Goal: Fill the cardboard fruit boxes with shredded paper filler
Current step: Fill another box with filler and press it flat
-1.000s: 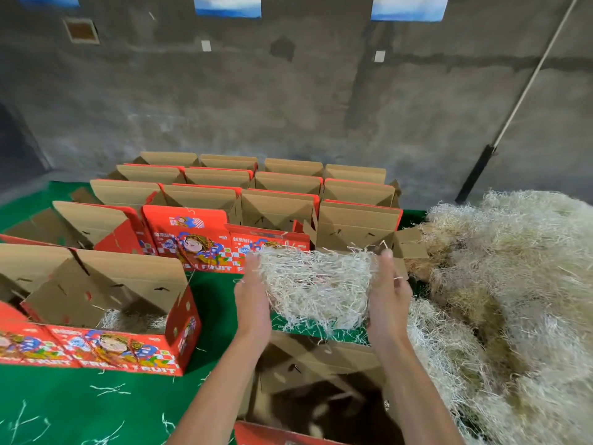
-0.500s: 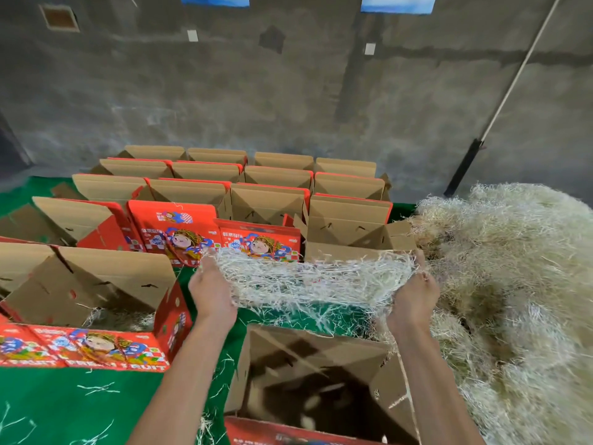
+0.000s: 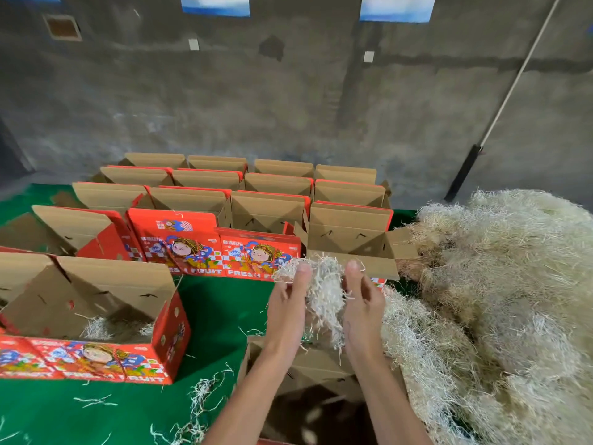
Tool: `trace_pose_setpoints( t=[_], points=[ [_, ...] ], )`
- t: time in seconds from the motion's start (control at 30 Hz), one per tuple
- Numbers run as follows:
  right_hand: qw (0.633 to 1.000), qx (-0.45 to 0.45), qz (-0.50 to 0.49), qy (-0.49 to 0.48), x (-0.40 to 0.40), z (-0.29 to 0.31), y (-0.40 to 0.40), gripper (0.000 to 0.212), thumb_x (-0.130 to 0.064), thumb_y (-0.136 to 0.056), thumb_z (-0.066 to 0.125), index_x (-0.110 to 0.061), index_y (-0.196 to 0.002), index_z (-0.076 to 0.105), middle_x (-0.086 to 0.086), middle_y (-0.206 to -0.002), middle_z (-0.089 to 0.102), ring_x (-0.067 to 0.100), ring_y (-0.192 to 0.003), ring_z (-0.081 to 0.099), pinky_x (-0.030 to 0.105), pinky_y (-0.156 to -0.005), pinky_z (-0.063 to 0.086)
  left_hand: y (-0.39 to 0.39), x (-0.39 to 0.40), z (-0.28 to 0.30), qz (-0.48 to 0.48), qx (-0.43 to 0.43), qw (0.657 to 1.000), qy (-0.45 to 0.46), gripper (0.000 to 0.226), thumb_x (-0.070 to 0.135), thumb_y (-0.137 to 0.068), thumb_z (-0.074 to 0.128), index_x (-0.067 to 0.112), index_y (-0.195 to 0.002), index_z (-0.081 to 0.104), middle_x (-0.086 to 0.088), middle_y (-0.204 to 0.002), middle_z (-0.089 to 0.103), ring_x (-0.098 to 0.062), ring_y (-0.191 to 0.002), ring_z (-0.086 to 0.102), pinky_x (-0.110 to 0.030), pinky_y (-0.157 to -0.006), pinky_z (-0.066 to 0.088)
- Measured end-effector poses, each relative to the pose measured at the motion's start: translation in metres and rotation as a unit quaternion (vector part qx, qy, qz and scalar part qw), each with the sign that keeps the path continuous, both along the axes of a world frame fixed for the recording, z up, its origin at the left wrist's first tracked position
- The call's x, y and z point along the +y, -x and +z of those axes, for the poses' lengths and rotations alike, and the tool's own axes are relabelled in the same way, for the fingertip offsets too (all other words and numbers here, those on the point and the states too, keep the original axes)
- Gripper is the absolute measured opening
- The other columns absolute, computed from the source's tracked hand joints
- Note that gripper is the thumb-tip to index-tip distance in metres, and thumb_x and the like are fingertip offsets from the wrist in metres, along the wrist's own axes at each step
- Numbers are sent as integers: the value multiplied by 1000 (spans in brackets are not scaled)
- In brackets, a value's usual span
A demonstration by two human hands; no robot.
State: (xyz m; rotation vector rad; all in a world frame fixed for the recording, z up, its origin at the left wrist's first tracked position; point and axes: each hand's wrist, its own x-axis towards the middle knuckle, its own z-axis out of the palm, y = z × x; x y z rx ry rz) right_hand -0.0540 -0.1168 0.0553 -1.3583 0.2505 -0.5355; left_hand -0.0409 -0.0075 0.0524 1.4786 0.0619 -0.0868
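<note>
A wad of pale shredded paper [image 3: 324,293] is squeezed between my left hand [image 3: 288,313] and my right hand [image 3: 362,309]. The palms face each other and the fingers point up and look straight. Strands hang from the wad above an open cardboard fruit box [image 3: 308,370] at the bottom centre, whose inside is dark and blurred. A big heap of the same shredded paper [image 3: 500,300] fills the right side. To the left stands a red printed box [image 3: 160,335] with a thin layer of filler [image 3: 96,329] inside.
Several rows of open fruit boxes [image 3: 266,213] stand behind on the green surface [image 3: 218,316], up to a concrete wall. Loose paper strands [image 3: 199,409] lie on the green surface. A long pole [image 3: 500,107] leans on the wall at the right.
My hands, spread wide with the paper stretched between them half a second ago, have come together and pressed it into a narrow wad above the near box.
</note>
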Motion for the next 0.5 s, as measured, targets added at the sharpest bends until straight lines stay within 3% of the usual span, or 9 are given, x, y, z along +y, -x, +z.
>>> trace_pose_setpoints(
  t=[0.07, 0.13, 0.2, 0.27, 0.33, 0.4, 0.5],
  points=[
    [999, -27, -26, 21, 1, -2, 1, 38, -51, -92, 67, -16, -78, 59, -5, -64, 50, 6, -59, 42, 16, -54, 40, 2, -6, -5, 12, -24, 1000, -1, 34, 65, -84, 64, 36, -101, 61, 20, -88, 70, 4, -76, 60, -18, -70, 47],
    [998, -33, -52, 18, 0, -1, 3, 32, -48, -89, 73, -19, -89, 58, -12, -68, 54, 6, -57, 44, 20, -50, 41, 2, -9, -10, 10, -40, 998, 39, 6, 34, -97, 64, 37, -103, 66, 24, -93, 73, 9, -81, 66, -11, -72, 49],
    [997, -18, -71, 29, -3, -2, 2, 37, -54, -87, 73, -25, -103, 55, -9, -84, 62, 10, -65, 53, 27, -58, 48, 1, -8, -9, 24, -2, 992, 122, 22, 21, -99, 62, 42, -97, 70, 29, -97, 72, 13, -88, 66, -12, -77, 50],
    [994, 20, -72, 85, -5, -2, 2, 50, -68, -86, 64, -28, -114, 52, -5, -101, 62, 11, -82, 58, 28, -75, 50, -2, -9, -9, 16, 33, 985, 169, 15, 25, -97, 62, 36, -103, 71, 17, -111, 73, 6, -99, 67, -24, -91, 50],
    [990, 38, -54, 124, 1, -2, 4, 62, -79, -83, 56, -28, -118, 55, -14, -105, 63, 2, -87, 57, 21, -80, 46, 0, -13, -5, -11, 27, 989, 143, 24, 47, -96, 59, 37, -116, 69, 19, -121, 69, 2, -115, 62, -29, -102, 45],
    [991, 20, -43, 128, 9, -4, 6, 63, -80, -82, 56, -25, -111, 63, -23, -92, 63, -5, -76, 55, 18, -75, 46, 3, -15, -3, 1, -28, 993, 118, 27, 55, -96, 55, 40, -113, 68, 22, -115, 69, 1, -117, 60, -23, -97, 46],
    [991, 13, -35, 126, 20, -7, 10, 60, -77, -84, 58, -22, -107, 68, -14, -95, 70, 4, -82, 61, 27, -84, 50, 3, -14, -4, 63, -108, 984, 125, 25, 41, -102, 52, 28, -93, 71, 4, -94, 72, -11, -91, 66, -28, -83, 50]
  ],
)
